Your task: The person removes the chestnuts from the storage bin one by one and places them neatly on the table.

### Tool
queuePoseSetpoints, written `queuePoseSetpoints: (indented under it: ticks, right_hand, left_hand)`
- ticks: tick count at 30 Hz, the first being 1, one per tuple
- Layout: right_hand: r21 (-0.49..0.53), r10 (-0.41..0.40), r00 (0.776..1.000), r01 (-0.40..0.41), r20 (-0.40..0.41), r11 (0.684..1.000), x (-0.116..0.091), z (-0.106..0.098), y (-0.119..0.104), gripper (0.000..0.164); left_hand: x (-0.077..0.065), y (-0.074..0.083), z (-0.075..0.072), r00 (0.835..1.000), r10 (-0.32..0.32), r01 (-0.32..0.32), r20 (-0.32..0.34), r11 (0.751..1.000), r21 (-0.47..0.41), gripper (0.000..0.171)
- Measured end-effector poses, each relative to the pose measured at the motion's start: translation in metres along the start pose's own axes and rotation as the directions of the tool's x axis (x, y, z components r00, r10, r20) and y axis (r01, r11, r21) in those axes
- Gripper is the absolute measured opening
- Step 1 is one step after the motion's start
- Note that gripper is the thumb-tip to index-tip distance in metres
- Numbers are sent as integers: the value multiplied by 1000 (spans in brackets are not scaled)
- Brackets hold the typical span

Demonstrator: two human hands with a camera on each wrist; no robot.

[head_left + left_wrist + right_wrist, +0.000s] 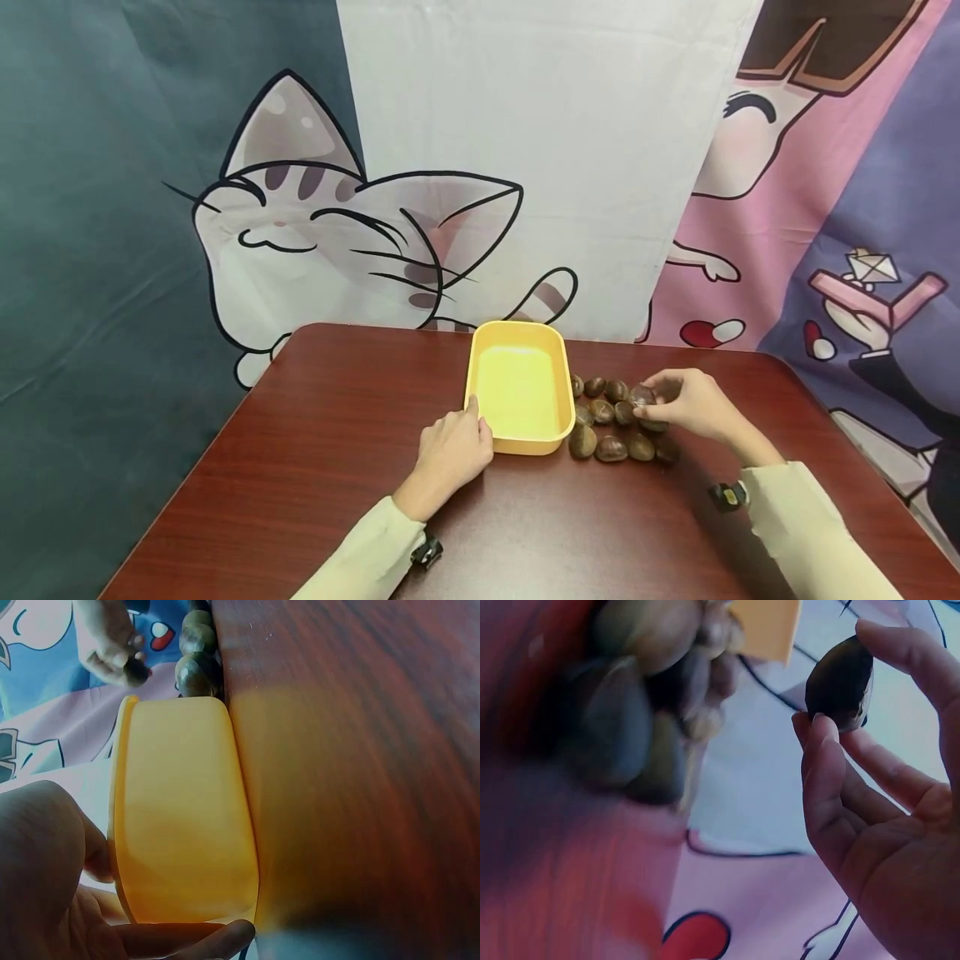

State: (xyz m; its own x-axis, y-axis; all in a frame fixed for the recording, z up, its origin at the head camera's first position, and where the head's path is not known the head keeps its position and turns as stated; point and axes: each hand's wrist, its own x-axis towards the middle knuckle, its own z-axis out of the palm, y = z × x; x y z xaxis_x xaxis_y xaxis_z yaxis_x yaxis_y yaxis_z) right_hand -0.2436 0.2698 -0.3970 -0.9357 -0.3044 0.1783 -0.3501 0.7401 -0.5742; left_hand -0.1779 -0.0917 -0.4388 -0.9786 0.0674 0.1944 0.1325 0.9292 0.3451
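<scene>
A yellow plastic box (pixel 521 446) stands on the table, its inside bare. At its near left corner, my left hand (pixel 453 448) grips the rim and wall; fingers lie along the outer side in the left wrist view. To the right of the box, brown, shiny chestnuts (pixel 611 449) lie in rough rows. Above the right part of these rows, my right hand (pixel 696 404) pinches one dark chestnut (pixel 840 684) between thumb and fingertips. A pale broken edge shows on the held chestnut in the right wrist view.
The dark red wooden table (pixel 322 467) carries the box near its far edge. Behind it hangs a cloth (pixel 555 150) printed with a cartoon cat and other figures. Each wrist bears a small black device (pixel 727 497).
</scene>
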Motion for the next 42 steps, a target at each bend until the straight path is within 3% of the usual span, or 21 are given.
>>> queuePoseSetpoints:
  ticks: [12, 19, 24, 33, 42]
  right_hand:
    - [-95, -58, 998, 59, 11, 994, -38, -19, 48, 38]
    - [-121, -85, 996, 87, 16, 989, -49, -19, 69, 37]
    - [-119, -92, 995, 97, 49, 988, -51, -12, 75, 38]
    - [-130, -22, 993, 37, 118, 991, -52, -6, 79, 40]
    - [-148, -14, 993, 31, 117, 988, -52, -1, 80, 44]
  left_hand:
    - [0, 3, 2, 1000, 1, -1, 1, 1000, -4, 49]
    - [0, 2, 3, 1000, 4, -4, -1, 1000, 4, 50]
    - [-1, 1, 4, 1000, 11, -10, -19, 1000, 5, 50]
    - [-2, 0, 4, 1000, 9, -9, -17, 1000, 3, 49]
    - [-2, -1, 4, 999, 16, -15, -31, 1000, 15, 48]
